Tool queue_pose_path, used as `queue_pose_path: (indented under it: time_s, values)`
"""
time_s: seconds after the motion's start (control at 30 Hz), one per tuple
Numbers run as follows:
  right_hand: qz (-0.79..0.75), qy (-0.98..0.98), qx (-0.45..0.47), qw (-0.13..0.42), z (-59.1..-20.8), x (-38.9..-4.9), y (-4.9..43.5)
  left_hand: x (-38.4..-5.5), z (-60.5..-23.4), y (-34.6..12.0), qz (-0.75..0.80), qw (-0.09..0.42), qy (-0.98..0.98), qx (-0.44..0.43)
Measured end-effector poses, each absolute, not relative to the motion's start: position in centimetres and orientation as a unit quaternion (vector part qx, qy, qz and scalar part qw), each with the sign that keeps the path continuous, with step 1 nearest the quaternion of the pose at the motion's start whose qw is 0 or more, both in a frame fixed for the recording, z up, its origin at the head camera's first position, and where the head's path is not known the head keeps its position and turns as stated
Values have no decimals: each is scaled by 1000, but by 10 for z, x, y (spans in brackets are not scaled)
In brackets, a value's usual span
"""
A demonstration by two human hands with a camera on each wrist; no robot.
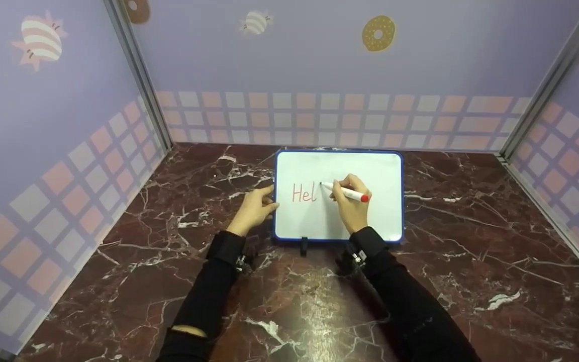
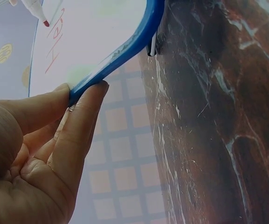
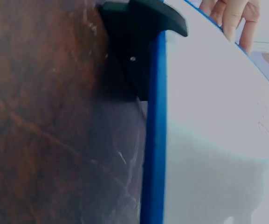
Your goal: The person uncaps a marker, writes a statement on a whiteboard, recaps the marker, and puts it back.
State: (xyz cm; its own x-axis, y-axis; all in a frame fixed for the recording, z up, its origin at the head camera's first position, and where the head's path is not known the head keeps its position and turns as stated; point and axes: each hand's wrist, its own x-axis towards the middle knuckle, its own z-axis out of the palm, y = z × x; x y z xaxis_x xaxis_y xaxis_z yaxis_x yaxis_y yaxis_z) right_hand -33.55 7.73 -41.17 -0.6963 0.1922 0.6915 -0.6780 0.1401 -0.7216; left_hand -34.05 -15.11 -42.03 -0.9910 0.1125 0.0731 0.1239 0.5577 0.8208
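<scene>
A whiteboard (image 1: 380, 171) with a blue frame leans back in a black stand (image 1: 303, 246). Red letters reading "Hel" (image 1: 303, 193) are on its left half. My left hand (image 1: 252, 208) pinches the board's left edge, thumb in front and fingers behind, as the left wrist view shows closely (image 2: 41, 154). In my right hand (image 1: 352, 203) is a white marker (image 1: 347, 192) with a red end, gripped like a pen. Its red tip, visible in the left wrist view, is at the board just right of the "l". The right wrist view shows the stand's hook (image 3: 157, 16) over the lower frame.
The board stands on a dark red marbled tabletop (image 1: 445, 281). Behind it rises a purple wall (image 1: 294, 65) with a checkered band, and side panels (image 1: 58, 125) close off left and right. Metal posts (image 1: 141, 70) mark the back corners.
</scene>
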Motion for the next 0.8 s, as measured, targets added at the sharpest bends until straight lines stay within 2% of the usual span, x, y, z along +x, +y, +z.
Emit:
queue_pose_path:
  time_s: [0.43,0.8]
  values:
    - [618,-676,198,349,-413,-337,79,-342,-421,-152,-461,-7,-885,-59]
    - [615,-681,194,346,-414,-335,80,-341,-421,-150,-454,7,-889,-62]
